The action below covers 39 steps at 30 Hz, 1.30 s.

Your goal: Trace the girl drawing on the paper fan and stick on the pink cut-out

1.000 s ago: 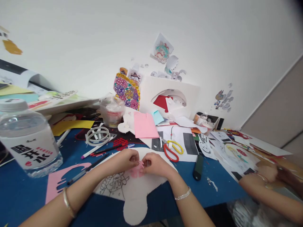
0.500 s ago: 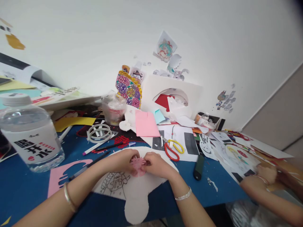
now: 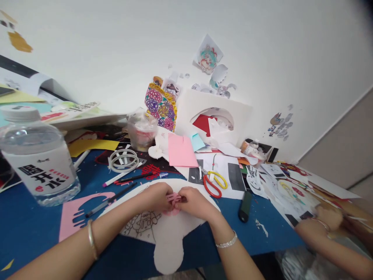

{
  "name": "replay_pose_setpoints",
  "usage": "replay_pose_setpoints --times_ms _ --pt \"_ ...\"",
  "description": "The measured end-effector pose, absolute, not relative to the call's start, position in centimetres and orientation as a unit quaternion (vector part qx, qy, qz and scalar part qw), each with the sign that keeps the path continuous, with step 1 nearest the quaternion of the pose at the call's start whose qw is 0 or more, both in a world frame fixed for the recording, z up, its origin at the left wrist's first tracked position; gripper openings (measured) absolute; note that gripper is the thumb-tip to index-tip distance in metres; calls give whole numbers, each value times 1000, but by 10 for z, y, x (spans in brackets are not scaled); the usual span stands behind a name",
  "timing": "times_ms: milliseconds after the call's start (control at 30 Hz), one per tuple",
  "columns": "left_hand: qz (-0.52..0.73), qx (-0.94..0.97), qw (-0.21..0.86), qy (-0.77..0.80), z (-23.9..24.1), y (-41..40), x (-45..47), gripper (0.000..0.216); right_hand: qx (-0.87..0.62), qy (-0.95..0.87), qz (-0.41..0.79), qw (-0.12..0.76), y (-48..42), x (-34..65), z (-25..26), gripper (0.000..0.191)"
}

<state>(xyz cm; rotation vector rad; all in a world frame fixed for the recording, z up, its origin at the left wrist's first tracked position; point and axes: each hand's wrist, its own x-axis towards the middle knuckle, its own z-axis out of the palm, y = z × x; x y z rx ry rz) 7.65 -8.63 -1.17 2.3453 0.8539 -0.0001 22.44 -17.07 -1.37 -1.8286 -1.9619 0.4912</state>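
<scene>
Between my two hands is a small pink paper cutout [image 3: 172, 212] with narrow slits, partly covered by my fingers. My left hand [image 3: 159, 197] pinches its left side, and my right hand [image 3: 192, 201] pinches its right side. Both hands are just over a white fan-shaped board [image 3: 169, 241] with a rounded handle toward me. A black line drawing [image 3: 142, 224] shows on the board's left part, some of it behind my left forearm. Left of the board lies a pink paper sheet [image 3: 66, 217] with a curved opening cut out, a dark pen [image 3: 110, 200] across it.
A large water bottle [image 3: 40, 163] stands at left. Scissors with red and yellow handles [image 3: 214, 182] and a dark green cutter-like tool [image 3: 244, 207] lie right of the board. Folded pink paper [image 3: 182, 151] is behind. At far right, another person's hand [image 3: 329, 217] rests over papers.
My left hand has shifted slightly right, closer to my right hand, and more of the pink cutout is covered by fingers. The view has tilted slightly.
</scene>
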Motion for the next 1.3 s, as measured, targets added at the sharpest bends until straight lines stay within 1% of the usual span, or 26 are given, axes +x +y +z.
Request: replay_pose_setpoints --times_ms 133,267,400,433,533,667,800,867,1067,1300 --pt "7 886 315 339 -15 -85 80 17 -674 -681 193 211 -173 222 -13 20" --pt "18 889 308 337 -14 -86 82 26 -682 -659 228 220 -174 223 -15 5" --pt "20 895 302 329 -14 -87 82 34 -680 -655 251 214 -175 225 -14 7" --pt "21 896 299 328 -14 -87 82 33 -680 -655 253 211 -175 225 -14 10" --pt "22 899 293 325 -12 -87 82 28 -686 -654 246 203 -175 224 -12 17" --pt "32 905 289 311 -9 -86 81 19 -695 -656 226 188 -175 222 -10 19" --pt "36 906 292 304 -7 -82 76 41 -699 -662 209 174 -175 220 -9 18" --pt "24 907 290 304 -5 -81 74 45 -699 -664 202 170 -175 220 -9 18" --pt "12 912 278 301 -1 -80 73 37 -700 -668 189 169 -176 219 -10 18" --pt "20 905 295 305 -5 -79 75 39 -695 -671 185 179 -176 219 -11 19"
